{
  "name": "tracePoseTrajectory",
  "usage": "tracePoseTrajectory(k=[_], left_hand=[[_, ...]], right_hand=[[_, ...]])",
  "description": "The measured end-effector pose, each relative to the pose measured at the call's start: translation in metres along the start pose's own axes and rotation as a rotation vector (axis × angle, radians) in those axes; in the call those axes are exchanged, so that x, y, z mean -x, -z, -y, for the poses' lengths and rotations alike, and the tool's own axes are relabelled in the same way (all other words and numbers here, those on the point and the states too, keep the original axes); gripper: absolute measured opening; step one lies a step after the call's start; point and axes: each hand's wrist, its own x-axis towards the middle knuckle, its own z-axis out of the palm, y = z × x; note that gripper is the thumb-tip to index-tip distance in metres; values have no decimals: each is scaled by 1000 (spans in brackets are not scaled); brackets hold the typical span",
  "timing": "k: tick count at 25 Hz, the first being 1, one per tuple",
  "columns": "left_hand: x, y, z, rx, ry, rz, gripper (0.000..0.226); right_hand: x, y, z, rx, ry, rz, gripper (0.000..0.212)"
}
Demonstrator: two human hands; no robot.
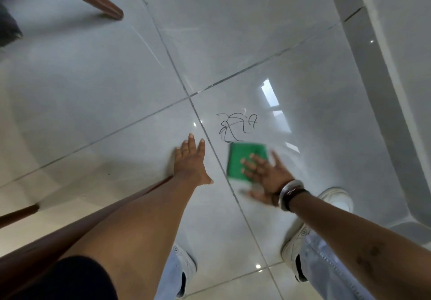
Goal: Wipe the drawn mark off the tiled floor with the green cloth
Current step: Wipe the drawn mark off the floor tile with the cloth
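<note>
A black scribbled mark (236, 126) is drawn on the glossy grey tiled floor (93, 85), just right of a grout crossing. A folded green cloth (242, 157) lies flat on the floor directly below the mark, its top edge touching the scribble's lowest loop. My right hand (263, 173) presses down on the cloth with spread fingers; it looks motion-blurred and wears bracelets at the wrist. My left hand (192, 159) rests flat on the tile to the left of the grout line, fingers together, holding nothing.
Brown wooden furniture legs (102, 5) stand at the upper left and lower left (18, 213). A white wall base and grey skirting (373, 71) run along the right. My white shoes (296, 241) and jeans are below the hands.
</note>
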Motion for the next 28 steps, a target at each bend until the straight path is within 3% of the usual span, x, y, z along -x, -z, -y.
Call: tracePoseTrajectory(k=[2, 3, 4, 7, 8, 9, 12, 13, 14, 17, 18, 19, 20, 22, 23, 24, 25, 28], left_hand=[[1, -3, 4, 13, 9, 8, 133], [2, -7, 3, 22, 12, -2, 134], [3, -11, 0, 27, 16, -11, 136], [3, -10, -5, 18, 23, -13, 140], [0, -7, -3, 16, 21, -3, 141], [-3, -4, 0, 15, 14, 14, 141], [-1, -5, 1, 11, 9, 20, 142], [1, -7, -1, 10, 15, 15, 143], [3, -9, -4, 6, 21, 15, 143], [3, -5, -2, -25, 11, 20, 144], [2, -2, 2, -39, -3, 36, 145], [1, 0, 5, -53, -13, 45, 145], [1, 1, 6, -66, -16, 45, 144], [4, 0, 3, -71, -9, 45, 145], [5, -1, 1, -69, 0, 48, 145], [6, -2, 0, -71, 7, 48, 146], [7, -3, -1, -80, 10, 45, 146], [3, 1, 2, -116, -17, 41, 147]], right_hand=[[-17, 9, -21, -210, -586, -157, 79], [-23, 20, -22, -336, -746, -74, 83], [-26, 24, -19, -319, -734, 5, 88], [2, 9, -7, 0, -6, 234, 91], [12, 11, -15, -4, 92, 248, 87], [13, 11, -23, -41, 29, 157, 85], [-37, 25, -33, -410, -754, -138, 86], [-54, 42, -25, -500, -837, -97, 92], [-64, 48, -14, -403, -755, -26, 96], [-50, 33, 1, 44, 53, 106, 93], [-39, 33, -9, 78, 196, 144, 90], [-36, 33, -21, 58, 203, 123, 88], [-38, 34, -32, 29, 71, 59, 89], [-59, 42, -42, -203, -458, -89, 87], [-72, 54, -36, -326, -638, -122, 88], [-81, 63, -23, -367, -666, -82, 91], [-86, 61, -13, -266, -542, -42, 94], [-70, 53, -9, 89, 205, 82, 89]])
